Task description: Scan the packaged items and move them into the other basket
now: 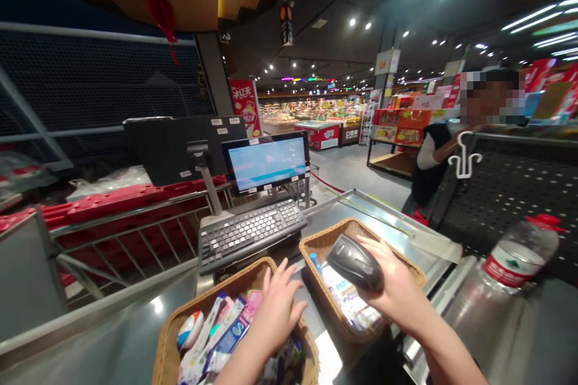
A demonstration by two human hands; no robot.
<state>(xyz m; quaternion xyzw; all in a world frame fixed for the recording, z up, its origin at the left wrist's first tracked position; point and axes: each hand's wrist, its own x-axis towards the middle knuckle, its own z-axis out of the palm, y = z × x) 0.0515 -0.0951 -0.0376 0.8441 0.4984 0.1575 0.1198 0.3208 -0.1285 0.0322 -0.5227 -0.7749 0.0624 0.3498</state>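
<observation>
My right hand (388, 271) is wrapped round a black barcode scanner (354, 261), holding it over the right wicker basket (316, 240). Packets in white and blue wrapping (343, 295) lie inside that basket. Fingers spread, my left hand (282, 298) hovers at the far right side of the left wicker basket (165, 337), with nothing visible in it. That basket holds several colourful packages (230, 331) and a rounded white, orange and blue item (190, 329). My left forearm hides part of its contents.
Behind the baskets sit a black keyboard (253, 231) and a lit monitor (268, 162). A large water bottle (519, 255) with a red cap stands at right, near a black perforated panel (528, 186) with a white hook (465, 156). Beyond it is another person (436, 156).
</observation>
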